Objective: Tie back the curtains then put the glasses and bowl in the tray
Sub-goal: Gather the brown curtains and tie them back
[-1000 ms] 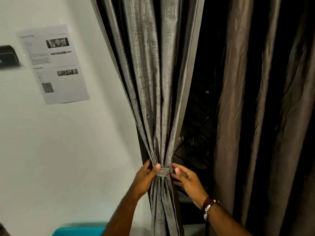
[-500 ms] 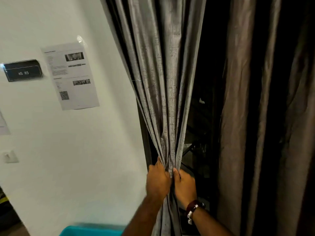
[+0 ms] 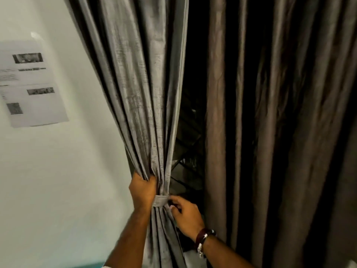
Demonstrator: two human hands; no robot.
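A grey textured curtain (image 3: pixel 143 93) hangs by the white wall and is gathered into a bunch low down. A grey fabric tie-back band (image 3: pixel 160 201) wraps the bunch. My left hand (image 3: pixel 143 190) grips the gathered folds on the left side, just above and behind the band. My right hand (image 3: pixel 185 213), with a bracelet at the wrist, pinches the band's right end with curled fingers. A second, brownish curtain (image 3: pixel 270 132) hangs loose on the right. Glasses, bowl and tray are out of view.
A printed paper sheet (image 3: pixel 32 84) is stuck on the white wall (image 3: pixel 58 190) at the left. Dark window space (image 3: pixel 193 142) shows between the two curtains. A strip of teal surface (image 3: pixel 90 265) peeks in at the bottom edge.
Half a second ago both hands squeezed the bunch together; now the band shows again, my right hand has dropped to its right end, and my left hand grips the folds higher up.
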